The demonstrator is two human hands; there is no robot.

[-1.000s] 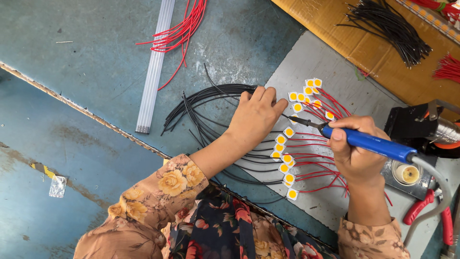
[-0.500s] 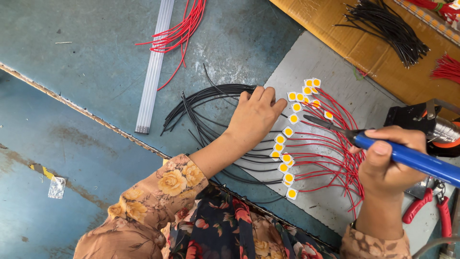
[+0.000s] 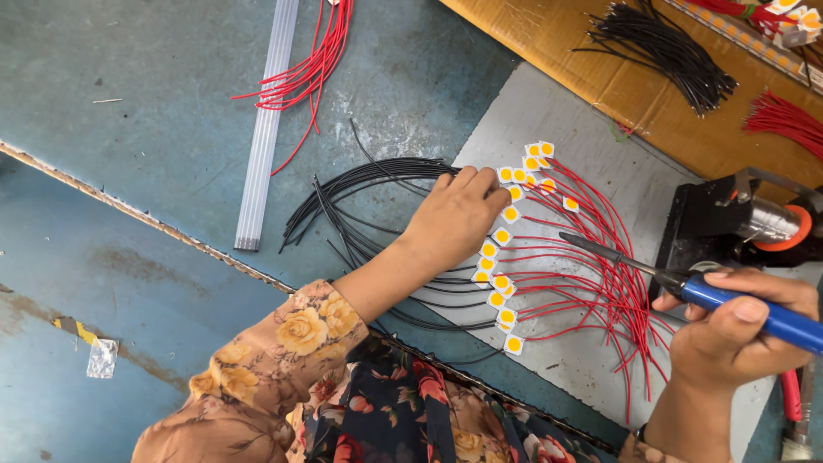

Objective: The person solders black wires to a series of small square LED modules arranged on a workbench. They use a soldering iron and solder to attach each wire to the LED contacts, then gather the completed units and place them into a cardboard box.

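My left hand (image 3: 456, 216) lies palm down on a bundle of black wires (image 3: 360, 193), its fingertips touching the top of a curved row of small white squares with yellow round centres (image 3: 500, 257). Each square carries a red wire (image 3: 591, 283) fanning to the right over a grey metal sheet (image 3: 557, 120). My right hand (image 3: 737, 330) grips a blue-handled soldering iron (image 3: 686, 283), whose dark tip hovers above the red wires, right of the row.
A black iron stand with a metal barrel and orange ring (image 3: 737, 223) sits at the right. Red-handled pliers (image 3: 793, 399) lie below it. Clear plastic strips (image 3: 266, 129) and loose red wires (image 3: 313, 60) lie top left. Cardboard (image 3: 566, 43) holds black wires (image 3: 669, 51).
My right hand has drawn the soldering iron away to the right, off the row of squares. My left hand has stayed in place on the wires.
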